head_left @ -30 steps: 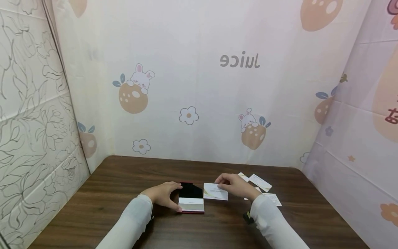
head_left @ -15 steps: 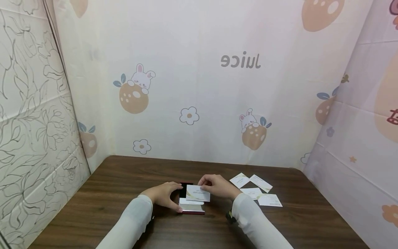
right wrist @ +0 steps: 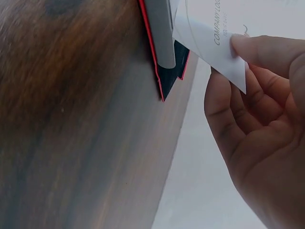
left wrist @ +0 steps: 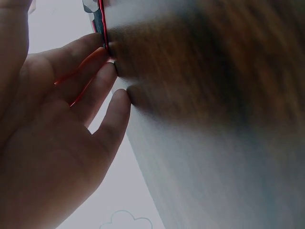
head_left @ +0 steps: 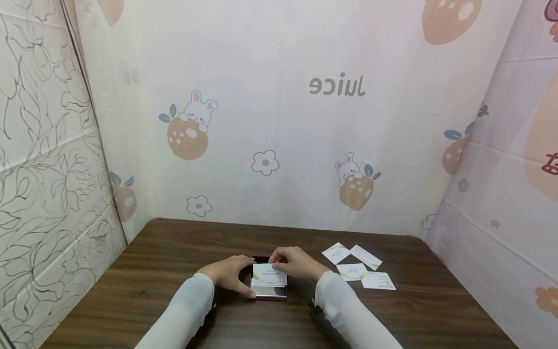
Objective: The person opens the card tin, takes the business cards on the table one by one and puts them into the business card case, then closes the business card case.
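An opened business card case (head_left: 275,292) with red edges, a dark lining and a silvery front lies on the brown table. My left hand (head_left: 226,274) holds it by its left side, thumb at the near corner and fingers at the far one. In the left wrist view, fingertips touch the table beside the case's red edge (left wrist: 103,24). My right hand (head_left: 301,264) pinches a white business card (head_left: 267,275) by its far right corner, over the case. The right wrist view shows the printed card (right wrist: 205,28) tilted between thumb and fingers. Another white card beneath it is mostly covered.
Several white business cards (head_left: 351,272) lie loosely spread on the table (head_left: 174,310), right of my right hand. Behind the table's far edge hangs a pale printed curtain (head_left: 279,121), with more patterned cloth at both sides.
My right hand has carried the card leftward from beside the case to over it. The loose cards are now fully uncovered. My left hand and the case have stayed put.
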The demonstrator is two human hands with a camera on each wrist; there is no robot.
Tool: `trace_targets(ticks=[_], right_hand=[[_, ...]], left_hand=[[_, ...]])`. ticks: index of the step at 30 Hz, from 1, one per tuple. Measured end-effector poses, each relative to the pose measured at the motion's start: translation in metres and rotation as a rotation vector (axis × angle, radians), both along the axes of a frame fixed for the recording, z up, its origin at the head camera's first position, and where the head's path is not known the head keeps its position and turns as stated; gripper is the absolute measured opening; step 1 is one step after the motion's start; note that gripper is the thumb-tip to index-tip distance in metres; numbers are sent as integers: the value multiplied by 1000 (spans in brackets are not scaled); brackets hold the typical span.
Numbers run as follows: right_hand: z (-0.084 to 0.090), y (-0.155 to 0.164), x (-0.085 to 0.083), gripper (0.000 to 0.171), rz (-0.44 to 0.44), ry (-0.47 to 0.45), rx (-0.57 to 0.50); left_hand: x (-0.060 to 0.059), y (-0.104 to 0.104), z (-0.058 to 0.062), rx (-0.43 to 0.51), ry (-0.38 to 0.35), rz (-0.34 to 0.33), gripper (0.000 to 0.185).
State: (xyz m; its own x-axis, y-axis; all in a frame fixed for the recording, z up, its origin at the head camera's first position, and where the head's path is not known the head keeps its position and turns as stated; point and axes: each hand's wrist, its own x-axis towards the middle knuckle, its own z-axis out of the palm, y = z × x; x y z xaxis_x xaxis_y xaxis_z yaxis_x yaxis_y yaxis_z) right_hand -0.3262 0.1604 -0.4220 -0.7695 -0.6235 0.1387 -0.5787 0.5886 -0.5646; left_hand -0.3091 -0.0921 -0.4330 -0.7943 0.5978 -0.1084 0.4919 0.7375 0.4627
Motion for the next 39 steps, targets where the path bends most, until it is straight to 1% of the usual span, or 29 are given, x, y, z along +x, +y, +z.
trace_targets(ticks=[5, 11, 17, 21, 26, 29, 33, 39], right_hand=[[-2, -4, 0, 6, -4, 13, 0], [-2, -6, 1, 7, -16, 6, 5], [-10, -5, 1, 5, 0, 11, 27], [-13, -2, 2, 5, 4, -9, 47], [-12, 1, 4, 5, 30, -34, 54], [-12, 1, 6, 6, 66, -49, 67], [-11, 1, 9, 6, 94, -59, 80], [-7, 1, 12, 7, 89, -64, 91]], left_hand=[[0, -1, -1, -4, -6, 6, 100], [-1, -1, 0, 5, -11, 3, 100], [0, 0, -2, 4, -17, 10, 96], [0, 0, -2, 3, -9, 10, 94], [-1, 0, -2, 8, -6, 9, 93], [0, 0, -2, 14, -6, 4, 93], [0, 0, -2, 21, -5, 2, 92], [1, 0, -2, 18, -8, 7, 91]])
